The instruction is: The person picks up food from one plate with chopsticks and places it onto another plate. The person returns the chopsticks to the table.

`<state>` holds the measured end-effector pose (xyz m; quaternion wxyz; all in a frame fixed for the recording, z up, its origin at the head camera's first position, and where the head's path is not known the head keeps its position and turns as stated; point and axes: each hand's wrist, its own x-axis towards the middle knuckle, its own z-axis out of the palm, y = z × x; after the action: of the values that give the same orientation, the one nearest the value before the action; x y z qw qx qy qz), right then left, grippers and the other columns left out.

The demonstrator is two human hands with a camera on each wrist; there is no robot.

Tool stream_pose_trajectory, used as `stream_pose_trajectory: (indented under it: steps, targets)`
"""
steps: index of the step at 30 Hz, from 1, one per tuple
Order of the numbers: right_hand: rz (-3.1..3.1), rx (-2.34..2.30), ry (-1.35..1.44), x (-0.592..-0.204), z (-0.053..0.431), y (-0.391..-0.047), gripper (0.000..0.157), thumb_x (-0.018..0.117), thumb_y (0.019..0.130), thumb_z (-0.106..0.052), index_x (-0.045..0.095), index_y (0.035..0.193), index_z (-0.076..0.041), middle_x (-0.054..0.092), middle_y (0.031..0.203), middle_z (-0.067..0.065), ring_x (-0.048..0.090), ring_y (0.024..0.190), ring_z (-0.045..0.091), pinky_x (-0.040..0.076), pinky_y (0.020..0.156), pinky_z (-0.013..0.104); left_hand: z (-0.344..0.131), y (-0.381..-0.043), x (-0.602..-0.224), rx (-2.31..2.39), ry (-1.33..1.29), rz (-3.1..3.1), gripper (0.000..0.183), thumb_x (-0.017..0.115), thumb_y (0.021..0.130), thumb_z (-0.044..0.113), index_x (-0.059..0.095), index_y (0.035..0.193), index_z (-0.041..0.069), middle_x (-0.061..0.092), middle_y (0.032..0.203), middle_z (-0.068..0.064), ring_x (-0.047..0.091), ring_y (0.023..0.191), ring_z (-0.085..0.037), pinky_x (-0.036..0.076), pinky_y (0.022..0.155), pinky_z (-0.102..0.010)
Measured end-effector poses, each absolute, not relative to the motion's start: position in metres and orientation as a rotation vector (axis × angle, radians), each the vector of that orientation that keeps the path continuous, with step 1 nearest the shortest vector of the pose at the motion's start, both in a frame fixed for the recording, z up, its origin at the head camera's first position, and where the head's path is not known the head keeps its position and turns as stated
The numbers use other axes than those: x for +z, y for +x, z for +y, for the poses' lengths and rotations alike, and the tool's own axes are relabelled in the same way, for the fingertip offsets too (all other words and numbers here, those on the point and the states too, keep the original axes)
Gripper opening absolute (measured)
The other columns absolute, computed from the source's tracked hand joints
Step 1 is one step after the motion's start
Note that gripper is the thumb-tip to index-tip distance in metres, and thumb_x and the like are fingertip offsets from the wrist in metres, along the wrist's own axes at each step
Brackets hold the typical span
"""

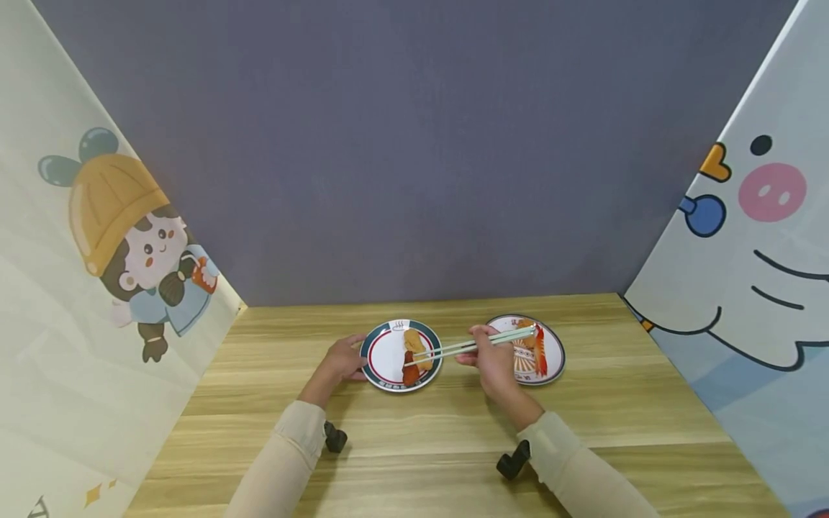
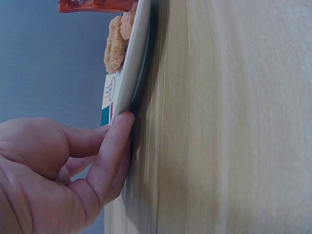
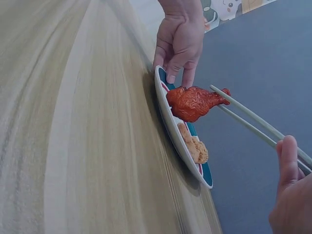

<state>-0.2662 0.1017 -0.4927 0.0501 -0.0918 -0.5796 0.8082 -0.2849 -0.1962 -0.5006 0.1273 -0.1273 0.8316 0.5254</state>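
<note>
My left hand point(image 1: 343, 360) pinches the left rim of a round white plate with a dark green border point(image 1: 383, 352), thumb on top and fingers at its outer edge. My right hand point(image 1: 495, 363) holds a pair of pale green chopsticks point(image 1: 463, 347), which reach left over this plate. Between their tips is the thin end of a reddish-brown chicken drumstick point(image 3: 195, 104); its thick end is down at the plate. Beside the drumstick, on the plate's right half, lies a golden fried piece point(image 3: 196, 148), partly behind the chopsticks in the head view.
To the right, partly behind my right hand, stands an oval patterned plate point(image 1: 523, 365) with a red-tailed fried shrimp point(image 1: 540, 352) and another golden piece. Both plates are on a wood-grain table point(image 1: 414, 446). A grey panel point(image 1: 414, 180) rises at the back, with printed side panels.
</note>
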Motion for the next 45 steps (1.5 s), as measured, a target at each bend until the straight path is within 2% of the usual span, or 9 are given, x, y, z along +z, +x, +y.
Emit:
stream_pose_trajectory:
  steps: [8, 16, 25, 33, 39, 45]
  targets:
    - [-1.754, 2.460, -0.273, -0.498, 0.097, -0.270, 0.023, 0.050, 0.103, -0.012, 0.063, 0.109, 0.007, 0.067, 0.066, 0.008, 0.068, 0.048, 0.017, 0.065, 0.051, 0.032, -0.197, -0.285, -0.502, 1.548, -0.364, 2.408, 0.065, 0.058, 0.092, -0.010, 0.045, 0.153, 0.008, 0.060, 0.130, -0.031, 0.071, 0.077, -0.021, 0.069, 0.066, -0.033]
    - [-1.743, 2.468, -0.259, -0.501, 0.092, -0.271, 0.023, 0.050, 0.103, -0.010, 0.063, 0.109, 0.007, 0.068, 0.068, 0.011, 0.070, 0.051, 0.017, 0.066, 0.053, 0.031, -0.197, -0.284, -0.504, 1.538, -0.374, 2.409, 0.063, 0.059, 0.093, -0.009, 0.047, 0.152, 0.009, 0.063, 0.122, -0.028, 0.070, 0.075, -0.021, 0.068, 0.066, -0.033]
    - [-1.752, 2.490, -0.290, -0.507, 0.088, -0.271, 0.024, 0.050, 0.104, -0.011, 0.061, 0.110, 0.009, 0.071, 0.076, 0.022, 0.071, 0.053, 0.017, 0.067, 0.057, 0.031, -0.195, -0.283, -0.504, 1.554, -0.368, 2.401, 0.065, 0.059, 0.091, -0.010, 0.047, 0.152, 0.009, 0.064, 0.119, -0.029, 0.070, 0.074, -0.020, 0.068, 0.066, -0.033]
    - [-1.732, 2.499, -0.290, -0.514, 0.087, -0.270, 0.025, 0.049, 0.104, -0.010, 0.061, 0.112, 0.010, 0.069, 0.070, 0.012, 0.071, 0.052, 0.016, 0.067, 0.055, 0.030, -0.194, -0.282, -0.504, 1.575, -0.365, 2.390, 0.064, 0.059, 0.091, -0.011, 0.047, 0.152, 0.007, 0.066, 0.114, -0.027, 0.070, 0.072, -0.020, 0.069, 0.066, -0.034]
    - [-1.718, 2.490, -0.288, -0.511, 0.092, -0.272, 0.024, 0.048, 0.104, -0.011, 0.062, 0.110, 0.008, 0.068, 0.070, 0.009, 0.071, 0.053, 0.018, 0.067, 0.055, 0.032, -0.194, -0.283, -0.503, 1.576, -0.369, 2.385, 0.066, 0.059, 0.090, -0.012, 0.046, 0.152, 0.008, 0.065, 0.117, -0.029, 0.070, 0.072, -0.020, 0.069, 0.066, -0.034]
    - [-1.727, 2.470, -0.277, -0.505, 0.096, -0.273, 0.025, 0.050, 0.105, -0.012, 0.062, 0.111, 0.009, 0.065, 0.078, 0.011, 0.072, 0.056, 0.019, 0.067, 0.058, 0.033, -0.196, -0.286, -0.503, 1.576, -0.381, 2.388, 0.067, 0.059, 0.090, -0.012, 0.047, 0.152, 0.009, 0.063, 0.123, -0.031, 0.071, 0.075, -0.022, 0.069, 0.066, -0.034]
